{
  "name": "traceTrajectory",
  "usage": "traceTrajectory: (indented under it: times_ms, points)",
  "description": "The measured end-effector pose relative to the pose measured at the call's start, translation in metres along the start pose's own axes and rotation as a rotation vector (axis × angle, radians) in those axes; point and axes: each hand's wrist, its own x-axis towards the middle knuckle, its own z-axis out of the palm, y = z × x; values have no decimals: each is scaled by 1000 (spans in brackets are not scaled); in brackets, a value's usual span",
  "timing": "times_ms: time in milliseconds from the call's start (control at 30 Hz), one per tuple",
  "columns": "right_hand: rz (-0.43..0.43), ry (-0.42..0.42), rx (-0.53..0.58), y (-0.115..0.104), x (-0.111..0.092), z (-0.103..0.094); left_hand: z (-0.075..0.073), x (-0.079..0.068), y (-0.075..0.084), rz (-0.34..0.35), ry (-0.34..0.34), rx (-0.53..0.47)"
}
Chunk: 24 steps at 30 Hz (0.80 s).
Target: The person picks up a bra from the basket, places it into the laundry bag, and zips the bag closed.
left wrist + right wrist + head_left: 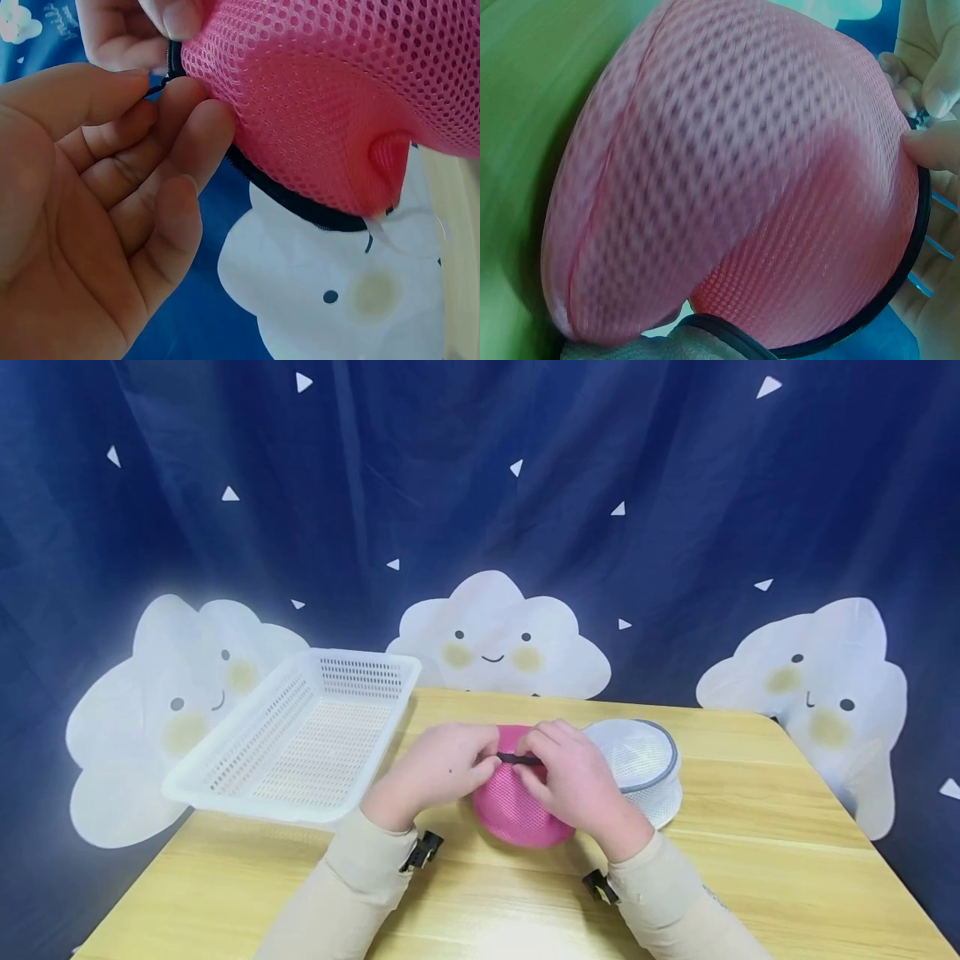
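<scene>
A pink mesh laundry bag (521, 814) with a black zipper (300, 206) is between both hands over the table. My left hand (446, 764) pinches the small dark zipper pull (156, 88) between thumb and fingers, as the left wrist view shows. Close beside it, my right hand (573, 772) grips the zippered edge, its thumb (934, 146) on the pink mesh. In the right wrist view, the bag's rounded side bulges out and one part of the mesh dips inward. Just behind the right hand is a white mesh bag (637, 752) with grey trim, partly hidden by that hand.
On the left of the wooden table (750, 860) is a white plastic basket (292, 814) with slotted walls, close to the left forearm. A dark blue curtain (450, 460) with smiling clouds hangs behind the table's far edge.
</scene>
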Motion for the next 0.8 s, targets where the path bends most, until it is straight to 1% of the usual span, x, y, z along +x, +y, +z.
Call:
traceTrajectory:
  times_ms: [133,367,467,633,800]
  points:
    - [-17,-5,3,-1,0,2,4,0,6,29,-6,10]
    - [-42,3,6,-2,-1,4,11,2,10,66,33,56]
    - [-56,12,15,-2,-1,5,11,1,11,64,40,49]
    - [-84,29,27,-3,-1,6,11,1,7,43,25,33]
    - [-76,38,21,-3,-1,5,10,1,2,34,13,36]
